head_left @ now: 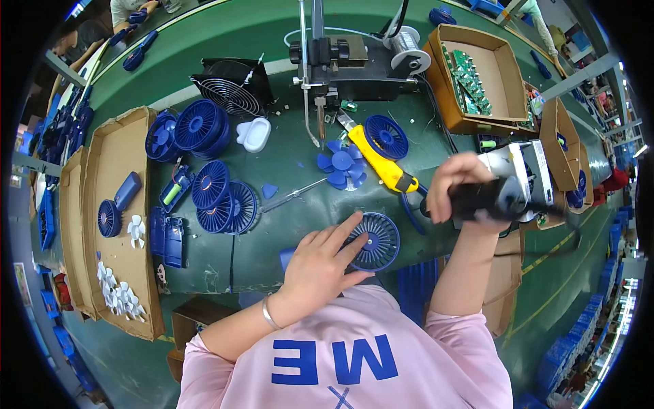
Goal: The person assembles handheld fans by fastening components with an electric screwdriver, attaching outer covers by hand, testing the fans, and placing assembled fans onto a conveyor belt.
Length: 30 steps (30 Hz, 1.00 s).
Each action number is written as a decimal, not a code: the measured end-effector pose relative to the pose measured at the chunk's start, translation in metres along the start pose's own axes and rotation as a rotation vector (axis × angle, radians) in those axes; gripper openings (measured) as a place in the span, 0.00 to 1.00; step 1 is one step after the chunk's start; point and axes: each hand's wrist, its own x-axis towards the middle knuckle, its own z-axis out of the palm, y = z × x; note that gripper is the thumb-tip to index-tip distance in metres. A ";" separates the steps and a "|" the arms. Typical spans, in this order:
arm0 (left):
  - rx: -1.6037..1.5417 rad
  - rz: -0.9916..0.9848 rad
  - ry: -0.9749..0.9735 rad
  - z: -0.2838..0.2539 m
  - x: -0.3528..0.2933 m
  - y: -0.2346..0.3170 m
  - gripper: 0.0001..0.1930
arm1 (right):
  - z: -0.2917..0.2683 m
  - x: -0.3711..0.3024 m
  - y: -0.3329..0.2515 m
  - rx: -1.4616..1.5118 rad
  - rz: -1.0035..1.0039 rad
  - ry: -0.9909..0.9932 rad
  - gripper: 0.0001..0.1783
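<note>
My left hand (pixel 317 266) lies across a blue handheld fan (pixel 379 240), holding it on the bench with spread fingers on the round grille and the thumb along its near edge. Part of the fan's handle shows beyond the palm; the rest is hidden. Raised at the right, my right hand (pixel 458 185) is closed around a black electric screwdriver (pixel 487 199), which is smeared by motion. Ahead of the left hand are a loose blue fan blade (pixel 340 163) and a thin metal screwdriver (pixel 293 195). A yellow-handled tool (pixel 381 160) lies beyond the fan.
Blue grilles (pixel 201 129) are stacked left, near a cardboard tray (pixel 153 286) with white blades. A black cooling fan (pixel 235 85) and a soldering stand (pixel 354 75) with a wire spool (pixel 407 51) stand behind. At right are a box of circuit boards (pixel 470 82) and a white device (pixel 511 170).
</note>
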 end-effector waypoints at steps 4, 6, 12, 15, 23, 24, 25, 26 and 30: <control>-0.009 0.023 0.065 0.001 -0.001 -0.004 0.27 | 0.040 0.001 0.008 -0.385 0.058 0.429 0.47; -0.013 0.026 0.109 -0.001 -0.002 -0.005 0.27 | 0.050 0.004 0.017 -0.431 -0.091 0.552 0.49; -0.008 0.008 0.121 0.001 -0.005 -0.001 0.26 | 0.062 -0.006 0.019 -0.530 -0.140 0.716 0.48; -0.006 0.030 0.130 0.003 -0.008 -0.003 0.27 | 0.100 -0.007 0.009 -0.533 -0.504 0.638 0.43; 0.016 0.043 0.127 0.008 -0.010 -0.004 0.26 | 0.136 -0.015 0.034 -0.414 -0.378 0.580 0.30; 0.013 0.045 0.115 0.007 -0.010 -0.003 0.26 | 0.135 -0.017 0.035 -0.374 -0.371 0.568 0.22; 0.012 0.037 0.114 0.008 -0.010 -0.003 0.26 | 0.135 -0.017 0.037 -0.358 -0.381 0.574 0.23; 0.013 0.036 0.109 0.008 -0.010 -0.003 0.27 | 0.135 -0.017 0.038 -0.353 -0.375 0.572 0.23; 0.008 0.038 0.089 0.011 -0.010 -0.003 0.27 | 0.136 -0.013 0.043 -0.401 -0.361 0.608 0.31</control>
